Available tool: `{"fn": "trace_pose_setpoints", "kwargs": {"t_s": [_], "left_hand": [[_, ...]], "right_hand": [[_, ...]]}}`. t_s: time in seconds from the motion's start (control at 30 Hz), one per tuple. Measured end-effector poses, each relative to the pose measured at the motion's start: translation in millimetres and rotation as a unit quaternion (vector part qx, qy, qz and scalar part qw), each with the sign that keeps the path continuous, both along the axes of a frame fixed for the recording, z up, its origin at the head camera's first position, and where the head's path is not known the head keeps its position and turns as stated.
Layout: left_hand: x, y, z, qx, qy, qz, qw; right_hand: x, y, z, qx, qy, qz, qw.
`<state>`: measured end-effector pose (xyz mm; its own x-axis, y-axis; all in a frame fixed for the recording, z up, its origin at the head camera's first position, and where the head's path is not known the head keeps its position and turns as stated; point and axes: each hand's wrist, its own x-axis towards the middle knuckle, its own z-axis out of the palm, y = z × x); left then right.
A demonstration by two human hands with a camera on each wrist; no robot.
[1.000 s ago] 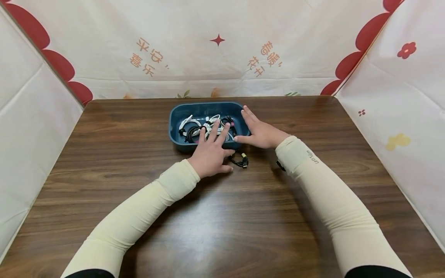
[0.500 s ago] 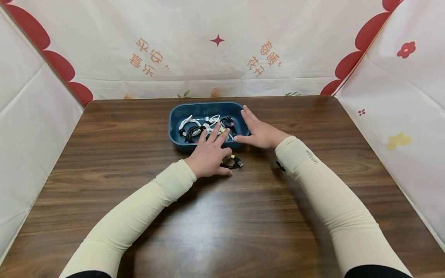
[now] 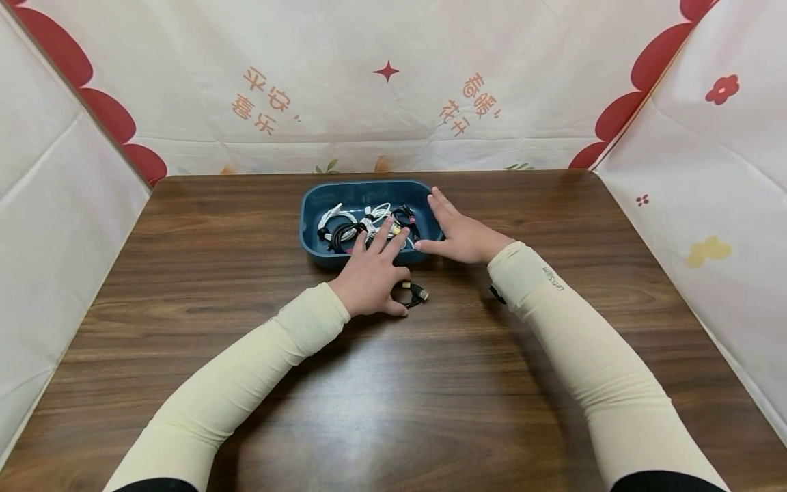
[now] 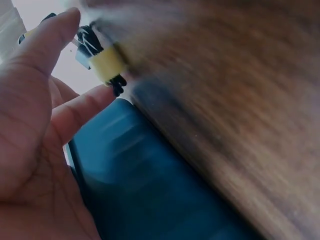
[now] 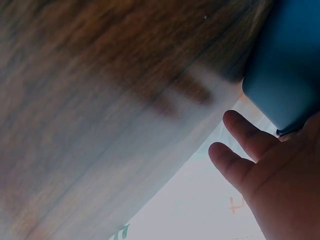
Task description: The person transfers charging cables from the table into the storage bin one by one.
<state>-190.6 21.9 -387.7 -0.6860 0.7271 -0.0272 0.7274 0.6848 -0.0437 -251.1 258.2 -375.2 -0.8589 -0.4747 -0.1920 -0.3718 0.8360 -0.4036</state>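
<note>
A coiled black USB cable (image 3: 419, 294) with a yellow tie (image 4: 106, 65) lies at the table, just in front of a dark blue plastic box (image 3: 320, 260). My left hand (image 3: 369, 281) pinches its coil between thumb and index finger, the plug pointing right. The other left fingers spread forward over the box's front rim. Inside the box are several coiled cables, among them a white cable (image 3: 332, 213) and a black cable (image 3: 339, 236). My right hand (image 3: 461, 236) rests, fingers straight and thumb spread, against the box's right end, as the right wrist view also shows.
The box stands near the back edge of a brown wood-grain table (image 3: 393, 410). White printed cloth (image 3: 344, 109) hangs behind the table and along both sides.
The loose black cable has turned and shifted slightly left and nearer, in between the left thumb and index finger. The right hand and the box have stayed put.
</note>
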Motion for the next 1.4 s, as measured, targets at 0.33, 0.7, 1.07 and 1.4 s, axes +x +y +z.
{"fn": "trace_pose_setpoints", "kwargs": {"t_s": [0.33, 0.7, 1.07, 1.4], "left_hand": [[0.8, -3, 3.1, 0.013, -0.016, -0.016, 0.9997], [-1.2, -16, 16.7, 0.091, -0.122, -0.062, 0.9864], [-3.1, -33, 32.1, 0.101, -0.096, -0.095, 0.9857], [-4.3, -45, 43.3, 0.089, -0.096, -0.108, 0.9855]], "right_hand": [[-0.2, 0, -0.4, 0.002, 0.001, -0.004, 1.0], [-0.3, 0, -2.2, 0.006, 0.003, -0.006, 1.0], [-0.1, -1, -0.3, 0.004, 0.002, -0.006, 1.0], [-0.1, -2, 0.4, 0.003, -0.002, -0.007, 1.0]]}}
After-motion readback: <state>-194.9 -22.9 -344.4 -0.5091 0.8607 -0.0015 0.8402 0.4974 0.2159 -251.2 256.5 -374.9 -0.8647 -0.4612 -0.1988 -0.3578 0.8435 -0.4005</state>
